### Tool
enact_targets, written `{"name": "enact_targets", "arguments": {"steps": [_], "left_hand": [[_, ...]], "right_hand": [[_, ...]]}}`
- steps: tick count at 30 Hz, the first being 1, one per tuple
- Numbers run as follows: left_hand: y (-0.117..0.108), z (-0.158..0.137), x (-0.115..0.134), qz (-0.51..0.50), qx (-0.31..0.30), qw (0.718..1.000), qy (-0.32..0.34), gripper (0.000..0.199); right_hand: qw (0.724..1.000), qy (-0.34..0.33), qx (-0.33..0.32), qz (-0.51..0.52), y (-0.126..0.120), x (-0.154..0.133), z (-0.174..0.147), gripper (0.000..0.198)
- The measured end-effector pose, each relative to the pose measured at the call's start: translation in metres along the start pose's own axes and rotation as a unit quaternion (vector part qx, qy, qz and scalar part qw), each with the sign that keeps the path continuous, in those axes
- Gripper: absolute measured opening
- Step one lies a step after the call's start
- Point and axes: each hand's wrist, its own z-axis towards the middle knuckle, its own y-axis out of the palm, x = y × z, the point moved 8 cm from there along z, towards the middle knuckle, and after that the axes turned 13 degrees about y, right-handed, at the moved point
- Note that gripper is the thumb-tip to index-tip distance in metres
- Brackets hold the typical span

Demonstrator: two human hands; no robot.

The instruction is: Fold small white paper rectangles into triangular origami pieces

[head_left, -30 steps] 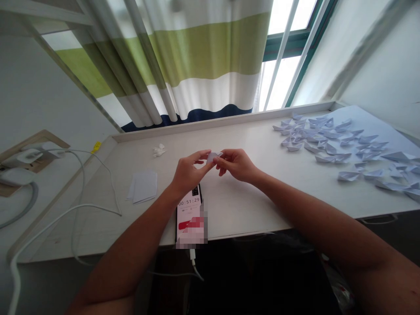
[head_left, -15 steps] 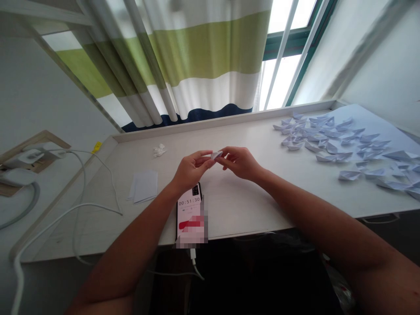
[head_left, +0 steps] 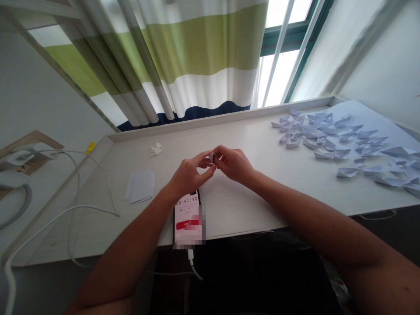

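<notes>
A small folded white paper (head_left: 211, 156) is pinched between my two hands above the middle of the desk. My left hand (head_left: 188, 175) grips its left side with the fingertips, the thumb reaching beneath it. From the right, my right hand (head_left: 235, 164) has its thumb and fingers closed around the other side, hiding most of the paper. Only a pale edge of it shows, so its exact shape is unclear. Just below my left hand lies a phone (head_left: 187, 218) with a timer on its screen.
Many folded paper boats (head_left: 328, 131) spread over the right side of the white desk (head_left: 249, 205). Flat paper sheets (head_left: 141, 187) and a crumpled white scrap (head_left: 156, 149) lie to the left. White cables (head_left: 111, 192) run from wall chargers (head_left: 22, 157); one plugs into the phone.
My right hand has closed further over the folded paper, which now shows less and looks turned more upright. The whole view has shifted slightly.
</notes>
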Motion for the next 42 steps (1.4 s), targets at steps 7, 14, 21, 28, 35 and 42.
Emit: {"name": "enact_targets", "arguments": {"steps": [7,14,21,28,35,42], "left_hand": [[-0.002,-0.001,-0.009,-0.115,0.055,0.991,-0.035,0.044],[-0.005,-0.002,-0.022,-0.239,0.127,0.957,-0.101,0.044],[-0.006,-0.003,-0.020,-0.355,0.156,0.909,-0.154,0.028],[-0.008,-0.006,-0.026,-0.302,0.170,0.922,-0.173,0.063],[-0.006,-0.006,-0.025,-0.281,0.158,0.933,-0.160,0.066],[0.002,-0.008,-0.028,-0.299,0.138,0.927,-0.177,0.051]], "right_hand": [[0.997,0.013,-0.030,0.064,0.001,0.001,-0.002,0.008],[0.965,0.008,-0.089,0.247,-0.001,-0.004,-0.007,0.026],[0.940,0.037,-0.083,0.330,-0.002,-0.003,-0.004,0.039],[0.919,0.071,-0.062,0.384,0.002,0.006,0.001,0.050],[0.930,0.081,-0.018,0.359,-0.002,0.010,0.003,0.052],[0.911,0.109,-0.052,0.394,0.004,0.010,0.002,0.051]]}}
